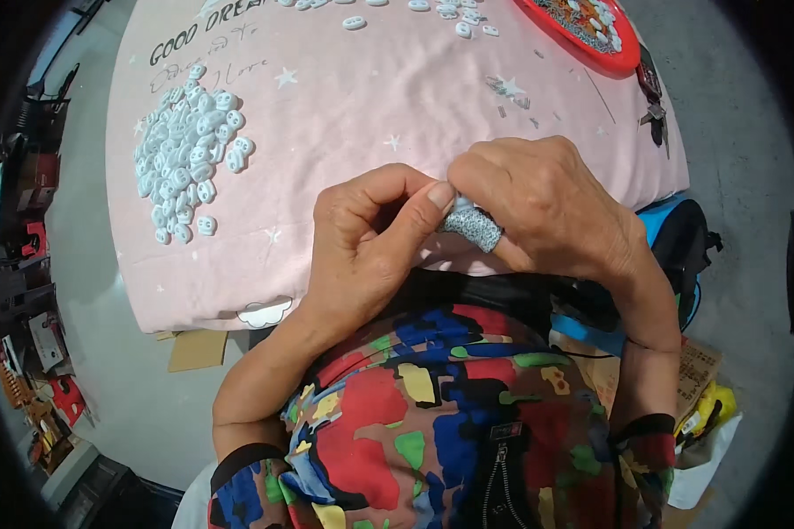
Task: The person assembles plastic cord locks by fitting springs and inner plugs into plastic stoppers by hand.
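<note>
Grey floor (732, 167) around table draped in pale pink cloth (326, 115), star-printed, soft folds at near edge. Heap of white oval pieces (185, 145) on my left, smooth, dark-marked. Red round-edged tray (622, 62) at far right, white pieces inside. My right hand (547, 207): fingers curled, meeting left. My left hand (362, 234): thumb and forefinger pinched narrow. Grey speckled, rough-textured piece (474, 231) at my right fingers, between hands; whether it wraps finger, can't tell.
</note>
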The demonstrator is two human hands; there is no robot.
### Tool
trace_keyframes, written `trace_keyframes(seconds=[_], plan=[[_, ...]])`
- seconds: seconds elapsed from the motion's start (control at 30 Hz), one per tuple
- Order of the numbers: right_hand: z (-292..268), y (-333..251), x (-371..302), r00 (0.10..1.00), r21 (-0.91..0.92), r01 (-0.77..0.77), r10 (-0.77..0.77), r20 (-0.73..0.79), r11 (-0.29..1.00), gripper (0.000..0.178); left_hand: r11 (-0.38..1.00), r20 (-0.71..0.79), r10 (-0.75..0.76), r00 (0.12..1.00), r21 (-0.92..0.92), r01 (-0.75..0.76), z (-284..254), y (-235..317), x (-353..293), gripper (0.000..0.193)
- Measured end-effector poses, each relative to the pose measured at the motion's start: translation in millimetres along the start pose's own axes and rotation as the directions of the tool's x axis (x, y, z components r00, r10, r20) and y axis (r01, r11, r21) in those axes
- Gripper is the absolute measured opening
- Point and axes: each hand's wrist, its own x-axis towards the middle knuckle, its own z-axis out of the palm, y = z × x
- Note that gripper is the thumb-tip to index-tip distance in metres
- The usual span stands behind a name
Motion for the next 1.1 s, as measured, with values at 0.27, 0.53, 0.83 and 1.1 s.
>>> trace_keyframes(seconds=[0.27,0.53,0.83,1.1], plan=[[0,4,1,0.999,0.020,0.035,-0.036,0.019,0.999,0.019,1.000,-0.006,-0.016,1.000,-0.010,0.016,0,1,-1,0.018],[2,5,1,0.991,-0.042,0.132,-0.132,-0.010,0.990,0.031,0.998,-0.022,0.008,1.000,-0.068,-0.010,4,3,-5,0.013],[3,5,0,0.968,-0.057,0.062,-0.074,-0.240,0.996,0.033,0.992,-0.019,-0.043,0.999,-0.119,0.040,-3,9,-3,0.016],[6,3,-4,0.931,0.065,0.104,-0.075,-0.356,0.992,0.037,0.997,0.044,-0.015,0.999,-0.070,0.018,-10,10,-2,0.019]])
